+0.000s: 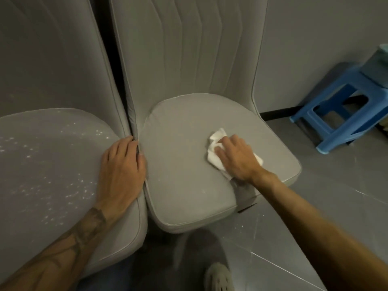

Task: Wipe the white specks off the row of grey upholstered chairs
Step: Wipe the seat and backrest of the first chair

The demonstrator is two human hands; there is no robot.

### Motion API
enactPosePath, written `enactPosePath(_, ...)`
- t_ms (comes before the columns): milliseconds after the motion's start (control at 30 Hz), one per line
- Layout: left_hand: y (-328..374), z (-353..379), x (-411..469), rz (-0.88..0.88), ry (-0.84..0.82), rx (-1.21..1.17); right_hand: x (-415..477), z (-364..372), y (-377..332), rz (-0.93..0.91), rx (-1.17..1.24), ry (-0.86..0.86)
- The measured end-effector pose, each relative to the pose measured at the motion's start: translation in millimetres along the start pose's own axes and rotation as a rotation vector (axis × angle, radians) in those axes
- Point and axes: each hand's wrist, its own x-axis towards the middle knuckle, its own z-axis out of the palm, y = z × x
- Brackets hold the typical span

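right hand (pixel 237 158) grip | over white cloth (pixel 216 148) | on chair seat (pixel 184 164)

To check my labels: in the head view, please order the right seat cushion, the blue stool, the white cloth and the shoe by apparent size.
Largest to smallest:
1. right seat cushion
2. blue stool
3. and 4. white cloth and shoe: they look alike. The right hand covers part of the cloth, and the frame edge cuts the shoe.

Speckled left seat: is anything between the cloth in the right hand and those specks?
Yes. The left hand rests flat on the left seat at its right edge, between the white cloth under the right hand and the white specks.
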Motion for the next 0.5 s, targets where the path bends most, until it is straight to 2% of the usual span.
enactPosePath(67,0,1,1,-0.008,0.0,0.005,-11,6,-4,0.046,-0.029,0.057)
enactPosePath(167,0,3,2,-0.014,0.008,0.003,-45,29,-38,-0.153,0.052,0.098)
enactPosePath(233,-1,4,1,-0.025,0.004,0.005,-56,30,-36,-0.254,0.078,0.076)
enactPosePath(300,-2,4,2,-0.039,-0.004,0.006,-48,20,-12,-0.223,0.066,0.066)
enactPosePath(433,1,1,4,-0.065,-0.011,-0.001,-40,8,18,0.017,0.055,0.133)
enactPosePath(500,3,0,3,-0.084,-0.015,0.003,-49,19,-1,-0.011,0.058,0.157)
